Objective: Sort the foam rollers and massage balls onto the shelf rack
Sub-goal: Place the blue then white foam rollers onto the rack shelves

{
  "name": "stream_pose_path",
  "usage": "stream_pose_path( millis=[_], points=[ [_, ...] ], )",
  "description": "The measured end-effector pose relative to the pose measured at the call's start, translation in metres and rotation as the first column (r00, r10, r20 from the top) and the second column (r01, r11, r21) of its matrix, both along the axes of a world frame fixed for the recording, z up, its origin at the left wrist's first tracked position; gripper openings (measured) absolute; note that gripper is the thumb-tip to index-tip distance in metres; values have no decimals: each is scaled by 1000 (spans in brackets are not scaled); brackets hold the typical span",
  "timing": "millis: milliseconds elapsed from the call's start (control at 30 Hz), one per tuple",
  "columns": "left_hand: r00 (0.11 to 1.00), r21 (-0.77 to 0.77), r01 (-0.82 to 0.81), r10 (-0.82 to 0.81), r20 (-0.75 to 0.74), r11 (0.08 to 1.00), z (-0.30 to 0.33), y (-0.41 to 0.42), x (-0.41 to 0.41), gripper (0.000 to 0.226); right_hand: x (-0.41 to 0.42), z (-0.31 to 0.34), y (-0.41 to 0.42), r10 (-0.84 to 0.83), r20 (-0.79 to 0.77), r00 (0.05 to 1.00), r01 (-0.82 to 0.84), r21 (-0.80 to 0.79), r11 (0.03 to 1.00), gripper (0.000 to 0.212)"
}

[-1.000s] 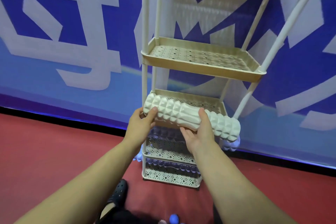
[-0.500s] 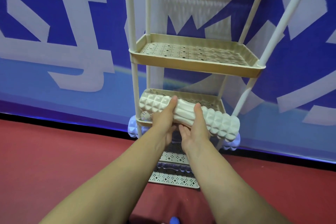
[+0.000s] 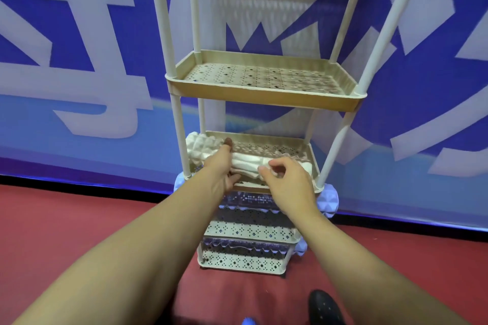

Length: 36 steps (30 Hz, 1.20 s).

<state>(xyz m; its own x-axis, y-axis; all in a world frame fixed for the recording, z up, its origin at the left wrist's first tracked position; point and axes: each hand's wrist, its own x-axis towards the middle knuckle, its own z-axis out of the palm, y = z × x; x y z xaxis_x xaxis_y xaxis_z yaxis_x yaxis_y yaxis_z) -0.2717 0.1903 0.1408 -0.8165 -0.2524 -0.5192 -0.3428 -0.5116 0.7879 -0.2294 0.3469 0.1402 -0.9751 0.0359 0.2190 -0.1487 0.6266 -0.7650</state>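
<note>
A white knobbly foam roller [image 3: 203, 149] lies across the third shelf up [image 3: 310, 152] of the beige shelf rack [image 3: 264, 99]. Its left end sticks out past the front left post. My left hand [image 3: 220, 169] grips the roller near its middle, thumb on top and fingers underneath. My right hand [image 3: 287, 183] hovers at the roller's right part with loosely curled fingers; I cannot see a firm hold. The roller's right end is hidden behind this hand. Purple rollers [image 3: 327, 200] lie on the two lower shelves, their ends poking out at the sides.
The shelf above holds nothing. A blue and white banner wall [image 3: 79, 60] stands right behind the rack. The floor is red mat [image 3: 66, 219]. A black shoe [image 3: 326, 307] and a small blue ball [image 3: 248, 321] are at the bottom edge.
The white roller has gone from in front of the rack onto the shelf and slid left. My right hand has let go of its underside and drawn back a little.
</note>
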Motion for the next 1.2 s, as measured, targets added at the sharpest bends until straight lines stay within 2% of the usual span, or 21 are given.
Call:
stream_pose_path(
  millis=[100, 200, 267, 300, 367, 400, 467, 533, 633, 767, 900, 1033, 1200],
  points=[
    [999, -42, 16, -15, 29, 999, 3, 0, 2, 17, -10, -8, 4, 86, 2, 996, -83, 250, 965, 40],
    [999, -111, 36, -33, 29, 993, -1, -2, 4, 10, -18, -5, 7, 117, 38, 992, -122, 442, 889, 48],
    [997, -300, 77, -75, 18, 951, -3, -4, 7, 9, -23, -3, 11, 132, 53, 990, -137, 593, 793, 50],
    [996, -460, 87, -92, 12, 884, -4, -7, 8, 9, -24, -1, 13, 135, 65, 989, -144, 653, 744, 49],
    [994, -782, 68, -107, 2, 620, -6, -18, 9, 17, -28, -1, 17, 103, 127, 987, -163, 718, 677, 49],
    [992, -875, 61, -122, 3, 480, -6, -23, 9, 24, -30, -2, 19, 67, 170, 983, -171, 723, 669, 50],
    [976, -951, 104, -215, 41, 291, -8, -32, 7, 37, -35, -6, 24, -23, 263, 965, -169, 683, 711, 56],
    [935, -972, 168, -339, 105, 162, -12, -36, 6, 48, -37, -10, 28, -48, 315, 948, -173, 637, 752, 59],
    [863, -983, 177, -488, 128, 55, -19, -37, 10, 54, -38, -16, 28, -16, 263, 965, -151, 604, 783, 55],
    [839, -995, 89, -535, 96, -39, -24, -20, 25, 55, -29, -23, 32, 37, 131, 991, -102, 542, 834, 52],
    [788, -988, -47, -614, 54, -146, -30, 10, 53, 50, -1, -29, 48, 136, 7, 991, -124, 462, 878, 52],
    [696, -975, -116, -716, 56, -189, -46, 48, 87, 45, 43, -35, 88, 140, -54, 989, -96, 489, 867, 46],
    [589, -976, -12, -790, 169, -217, -69, 114, 114, 53, 91, -74, 179, -14, 100, 995, -44, 547, 836, 49]
  ],
)
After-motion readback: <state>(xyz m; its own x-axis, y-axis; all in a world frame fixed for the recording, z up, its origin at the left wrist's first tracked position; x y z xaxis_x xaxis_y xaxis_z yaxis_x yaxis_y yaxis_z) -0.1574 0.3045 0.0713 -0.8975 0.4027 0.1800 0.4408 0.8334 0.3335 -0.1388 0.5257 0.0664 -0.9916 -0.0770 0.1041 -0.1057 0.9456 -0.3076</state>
